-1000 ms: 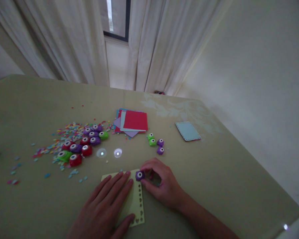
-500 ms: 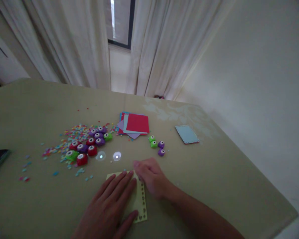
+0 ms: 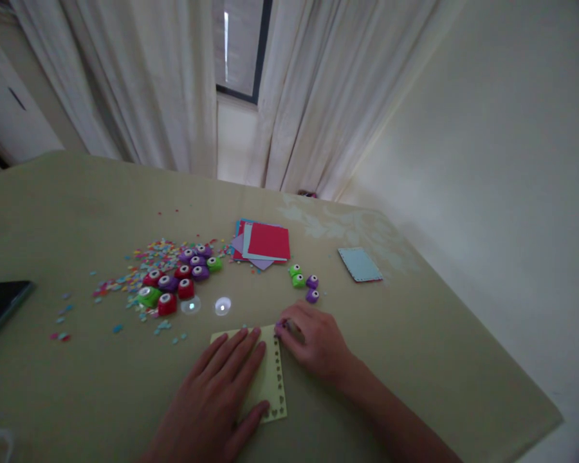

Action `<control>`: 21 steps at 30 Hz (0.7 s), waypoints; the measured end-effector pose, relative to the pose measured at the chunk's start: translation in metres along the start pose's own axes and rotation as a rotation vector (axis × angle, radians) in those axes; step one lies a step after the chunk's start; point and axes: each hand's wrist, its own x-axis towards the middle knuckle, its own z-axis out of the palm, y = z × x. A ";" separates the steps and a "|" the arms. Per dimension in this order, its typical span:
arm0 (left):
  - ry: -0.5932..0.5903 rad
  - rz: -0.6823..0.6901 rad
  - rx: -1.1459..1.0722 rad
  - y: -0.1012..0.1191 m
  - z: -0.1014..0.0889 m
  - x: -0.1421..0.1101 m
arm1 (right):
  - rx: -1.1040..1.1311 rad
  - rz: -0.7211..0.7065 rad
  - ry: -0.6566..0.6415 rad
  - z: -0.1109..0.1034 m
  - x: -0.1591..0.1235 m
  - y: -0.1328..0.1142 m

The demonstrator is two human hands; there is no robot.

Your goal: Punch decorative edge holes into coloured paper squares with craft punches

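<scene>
Yellow card (image 3: pixel 267 373) lies beneath left hand (image 3: pixel 217 382), fingers spread flat; right hand (image 3: pixel 316 337) pinches purple punch (image 3: pixel 278 330) at card's corner

Presses the yellow sheet (image 3: pixel 265 379) flat on the table (image 3: pixel 415 360) with the left-hand grip (image 3: pixel 215 379), palm down. Pinches a purple punch (image 3: pixel 278 330), partly hidden by fingers, at the sheet's far right corner with the right-hand grip (image 3: pixel 313 337). Shows cut-outs (image 3: pixel 278 378) along the sheet's right edge. Has two clear discs (image 3: pixel 222 306) just beyond the sheet, green punches (image 3: pixel 298 281) beyond its far right corner, a paper stack (image 3: pixel 269 241) farther beyond, a blue card (image 3: pixel 360 264) beyond to its right, and clustered punches (image 3: pixel 166 305) amid confetti (image 3: pixel 147 260) beyond to its left.
</scene>
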 end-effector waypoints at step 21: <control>-0.155 0.078 -0.142 -0.007 -0.015 0.002 | -0.201 -0.222 -0.119 0.084 0.148 -0.028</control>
